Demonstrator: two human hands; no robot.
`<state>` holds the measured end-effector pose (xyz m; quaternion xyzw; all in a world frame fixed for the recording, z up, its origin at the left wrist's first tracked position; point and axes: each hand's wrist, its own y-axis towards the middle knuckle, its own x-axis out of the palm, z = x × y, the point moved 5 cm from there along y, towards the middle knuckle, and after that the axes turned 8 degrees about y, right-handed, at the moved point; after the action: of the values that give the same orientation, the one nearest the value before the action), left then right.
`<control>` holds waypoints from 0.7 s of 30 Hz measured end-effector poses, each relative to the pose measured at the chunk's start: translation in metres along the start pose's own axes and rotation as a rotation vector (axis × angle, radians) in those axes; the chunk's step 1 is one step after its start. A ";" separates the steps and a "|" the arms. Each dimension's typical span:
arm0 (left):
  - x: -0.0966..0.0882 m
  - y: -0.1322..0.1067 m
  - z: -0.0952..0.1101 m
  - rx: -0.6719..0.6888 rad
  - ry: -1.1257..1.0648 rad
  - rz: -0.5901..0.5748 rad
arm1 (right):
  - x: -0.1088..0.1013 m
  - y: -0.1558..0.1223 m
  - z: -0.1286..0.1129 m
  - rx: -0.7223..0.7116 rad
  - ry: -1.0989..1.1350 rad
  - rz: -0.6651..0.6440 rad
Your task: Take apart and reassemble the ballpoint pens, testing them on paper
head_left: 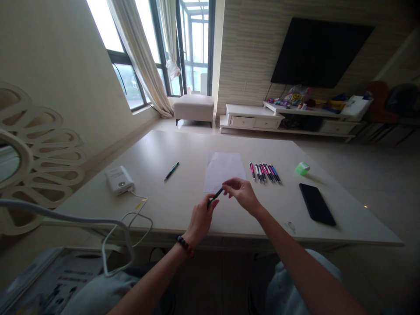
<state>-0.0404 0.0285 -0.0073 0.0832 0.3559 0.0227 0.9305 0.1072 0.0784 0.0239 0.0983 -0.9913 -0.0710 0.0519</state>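
Note:
Between my two hands is a dark pen [218,193], tilted up to the right above the near edge of a white sheet of paper [225,167]. My left hand [201,216] is closed around its lower end. The fingertips of my right hand [242,194] pinch its upper end. A row of several pens [265,173], pink, white, purple and blue with dark grips, lies on the table right of the paper. Alone to the left of the paper lies a green pen [171,171] with a dark grip.
On the white table [177,146], a white power bank [120,180] with a white cable [139,214] lies at left. A black phone [316,204] and a small green-and-white container [302,168] are at right. A thin clear item [290,226] lies near the front edge.

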 end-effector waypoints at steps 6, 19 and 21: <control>-0.008 -0.001 0.001 0.068 0.099 -0.008 | -0.002 0.000 -0.001 0.011 -0.094 -0.064; -0.022 0.005 0.027 0.224 0.353 -0.047 | -0.002 -0.019 -0.007 -0.068 -0.451 -0.043; -0.021 0.008 0.028 0.214 0.314 -0.054 | -0.004 -0.020 -0.006 -0.057 -0.400 -0.055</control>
<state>-0.0368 0.0307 0.0287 0.1674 0.4993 -0.0277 0.8497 0.1154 0.0594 0.0269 0.1077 -0.9763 -0.1184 -0.1454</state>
